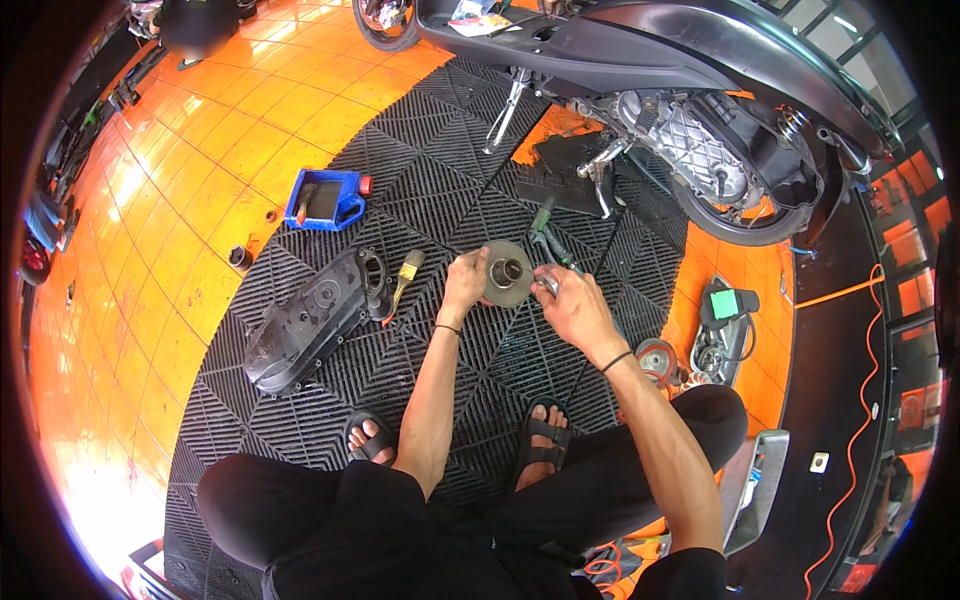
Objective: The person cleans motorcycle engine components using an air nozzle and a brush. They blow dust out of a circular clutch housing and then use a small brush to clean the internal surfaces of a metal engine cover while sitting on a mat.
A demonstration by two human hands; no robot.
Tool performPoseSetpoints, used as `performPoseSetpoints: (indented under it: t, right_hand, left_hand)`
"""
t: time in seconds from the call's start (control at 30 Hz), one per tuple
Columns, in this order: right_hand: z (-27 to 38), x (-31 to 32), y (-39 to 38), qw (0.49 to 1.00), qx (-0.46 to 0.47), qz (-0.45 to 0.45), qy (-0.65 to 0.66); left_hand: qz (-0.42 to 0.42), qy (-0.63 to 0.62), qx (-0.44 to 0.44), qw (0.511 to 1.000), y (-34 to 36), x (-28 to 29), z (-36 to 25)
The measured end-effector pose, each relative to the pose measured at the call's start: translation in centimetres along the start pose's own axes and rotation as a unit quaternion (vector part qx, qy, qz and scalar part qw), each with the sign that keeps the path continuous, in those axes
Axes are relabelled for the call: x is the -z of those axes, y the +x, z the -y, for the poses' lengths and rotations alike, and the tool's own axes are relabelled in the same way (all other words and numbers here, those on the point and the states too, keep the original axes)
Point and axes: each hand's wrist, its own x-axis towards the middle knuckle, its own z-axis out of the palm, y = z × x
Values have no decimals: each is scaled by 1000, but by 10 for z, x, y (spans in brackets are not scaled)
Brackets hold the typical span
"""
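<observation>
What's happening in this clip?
A person's left hand grips a round metal disc by its edge above a black ribbed mat. The right hand holds a small shiny item at the opposite edge, too covered to identify. A brush and black cover lie to the left; a scooter stands beyond.
</observation>
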Motion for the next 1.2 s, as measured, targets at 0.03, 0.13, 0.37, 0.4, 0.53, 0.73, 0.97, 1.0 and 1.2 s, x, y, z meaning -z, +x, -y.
performPoseSetpoints:
  t: [0.03,0.13,0.37,0.4,0.53,0.73,0.97,1.0,1.2]
  right_hand:
    - [8,-1,3,999,14,15,27]
    - [17,-1,1,1000,3,-19,1]
    - [19,6,0,999,-2,7,39]
    - [25,11,2,998,-6,28,49]
    - [19,1,0,999,19,-12,34]
    - [18,5,3,998,5,8,70]
    - [13,6,0,999,7,11,47]
    - [12,6,1,999,5,9,52]
    - [10,8,4,997,-31,38,63]
  left_hand:
    - [-28,36,-43,998,5,4,9]
    - [-56,104,-81,990,9,2,4]
    - [-16,80,-75,994,7,16,-7]
    - [-12,88,-80,993,7,17,-5]
    - [7,47,-79,996,4,17,-3]
    - [14,21,-94,995,5,17,0]
    - [24,33,-92,995,4,13,-6]
    - [31,33,-90,995,3,13,-7]
    - [47,50,-89,994,2,17,-11]
